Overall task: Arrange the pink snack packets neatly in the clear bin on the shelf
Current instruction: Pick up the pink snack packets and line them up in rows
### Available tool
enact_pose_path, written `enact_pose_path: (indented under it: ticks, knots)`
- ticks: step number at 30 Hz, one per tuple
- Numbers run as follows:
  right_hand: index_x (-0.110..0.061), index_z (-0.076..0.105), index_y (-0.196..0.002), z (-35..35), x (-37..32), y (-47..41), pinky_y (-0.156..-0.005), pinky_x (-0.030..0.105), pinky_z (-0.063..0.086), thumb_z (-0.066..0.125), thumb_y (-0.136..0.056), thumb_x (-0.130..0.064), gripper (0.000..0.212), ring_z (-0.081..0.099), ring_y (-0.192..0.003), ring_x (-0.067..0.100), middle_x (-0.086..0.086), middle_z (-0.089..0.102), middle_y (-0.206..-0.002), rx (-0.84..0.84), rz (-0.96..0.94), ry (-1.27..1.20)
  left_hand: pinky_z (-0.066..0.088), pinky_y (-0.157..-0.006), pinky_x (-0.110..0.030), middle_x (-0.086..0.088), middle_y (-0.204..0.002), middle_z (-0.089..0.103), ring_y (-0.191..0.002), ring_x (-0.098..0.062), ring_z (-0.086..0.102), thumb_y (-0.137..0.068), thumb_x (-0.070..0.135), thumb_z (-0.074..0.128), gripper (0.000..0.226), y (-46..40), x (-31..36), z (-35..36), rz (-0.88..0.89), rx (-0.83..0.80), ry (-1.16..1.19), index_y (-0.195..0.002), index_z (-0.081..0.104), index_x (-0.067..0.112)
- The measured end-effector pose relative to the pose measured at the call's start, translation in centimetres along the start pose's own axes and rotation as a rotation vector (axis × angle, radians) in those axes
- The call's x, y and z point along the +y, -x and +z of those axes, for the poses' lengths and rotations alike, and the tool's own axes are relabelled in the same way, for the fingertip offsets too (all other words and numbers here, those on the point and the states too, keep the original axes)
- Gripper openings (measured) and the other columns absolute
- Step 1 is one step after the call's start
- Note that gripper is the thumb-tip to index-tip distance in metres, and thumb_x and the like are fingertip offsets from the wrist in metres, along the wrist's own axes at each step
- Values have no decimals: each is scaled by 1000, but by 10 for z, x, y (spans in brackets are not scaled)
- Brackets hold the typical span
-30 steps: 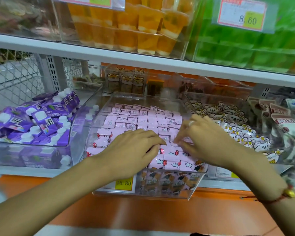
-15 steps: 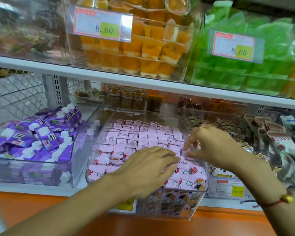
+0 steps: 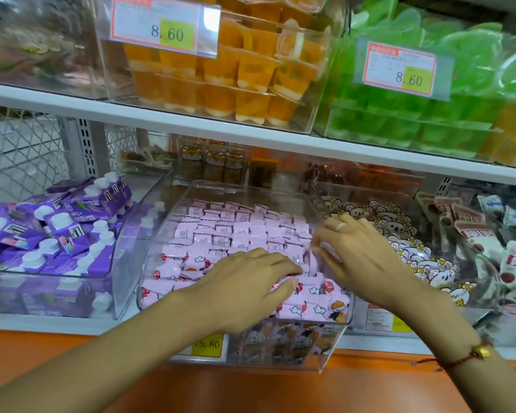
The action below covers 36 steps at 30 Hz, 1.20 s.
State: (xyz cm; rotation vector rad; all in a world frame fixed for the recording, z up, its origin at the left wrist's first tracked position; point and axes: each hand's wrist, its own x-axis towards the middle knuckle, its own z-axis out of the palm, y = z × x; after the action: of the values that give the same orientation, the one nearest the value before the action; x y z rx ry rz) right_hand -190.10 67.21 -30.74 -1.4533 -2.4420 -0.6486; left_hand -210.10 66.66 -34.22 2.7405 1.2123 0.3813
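Pink snack packets (image 3: 239, 231) in clear bin (image 3: 334, 347), both hands released: left (image 3: 245, 290) flat, right (image 3: 361, 257) fingertips touching

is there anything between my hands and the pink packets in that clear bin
Nothing visible. The clear bin is open on top, and both hands are already inside it: the left hand rests flat on the pink packets near the front, and the right hand touches them at the right side.
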Motion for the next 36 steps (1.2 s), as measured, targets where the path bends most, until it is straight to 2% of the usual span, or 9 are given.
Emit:
enact_pose_path:
  ticks: [4,8,13,17,20,23,29,33,36]
  knots:
    - [-14,55,-93,-4,-1,3,-66,36,38,46,-97,-24,14,52,-67,27,3,60,-72,124,29,-81,32,-106,-31,18,-144,39,-128,-6,34,-101,46,19,45,0,0,0,14,-28,-31,-141,37,35]
    - [-10,57,-97,-13,4,1,-62,32,36,47,-97,-17,12,55,-72,24,5,62,-85,518,207,-202,31,-106,-31,18,-145,37,-128,-6,32,-101,45,18,46,0,0,0,23,-25,-49,-142,36,34]
    - [-17,49,-96,-21,8,-1,-63,26,38,41,-99,-19,10,48,-66,8,-9,52,-75,893,505,-579,36,-97,-27,17,-147,36,-126,-3,37,-97,52,30,51,3,1,0,-35,90,100,-145,24,38]
    - [-16,51,-87,-21,2,-5,-71,40,55,39,-99,-14,16,63,-74,27,19,62,-86,653,778,-1073,30,-90,-13,26,-151,18,-119,13,34,-84,47,62,82,5,4,-13,-44,469,453,-142,3,54]
    - [-9,52,-89,-19,-13,-8,-53,17,53,38,-100,-8,18,64,-55,7,10,65,-79,465,815,-1345,36,-88,-2,28,-139,37,-119,10,44,-87,27,66,66,7,7,-20,127,603,469,-138,31,50]
    - [-3,55,-95,-18,-21,-9,-50,16,52,38,-100,-10,19,64,-52,5,11,65,-82,319,798,-1424,42,-88,-7,24,-124,55,-115,4,51,-86,26,65,38,10,9,-22,182,655,520,-121,56,39]
    - [-28,54,-101,-26,-19,-5,-68,11,42,45,-97,-33,12,54,-83,7,-1,59,-100,290,595,-992,53,-56,-16,7,-81,74,-77,-10,72,-79,39,69,23,3,4,-29,-291,729,1266,-95,67,22]
    - [-30,45,-132,-32,-33,-1,-96,21,30,63,-83,-37,53,35,-120,8,-8,46,-128,227,149,-592,54,-55,-17,6,-73,74,-70,-11,72,-80,43,70,21,1,4,-27,-415,734,1245,-77,71,22]
    - [-26,49,-133,-29,-43,-4,-92,30,32,67,-83,-36,54,34,-117,13,-5,49,-126,204,6,-354,46,-54,-6,4,-72,74,-70,-7,71,-81,44,68,20,3,9,-26,-347,731,1155,-77,72,24]
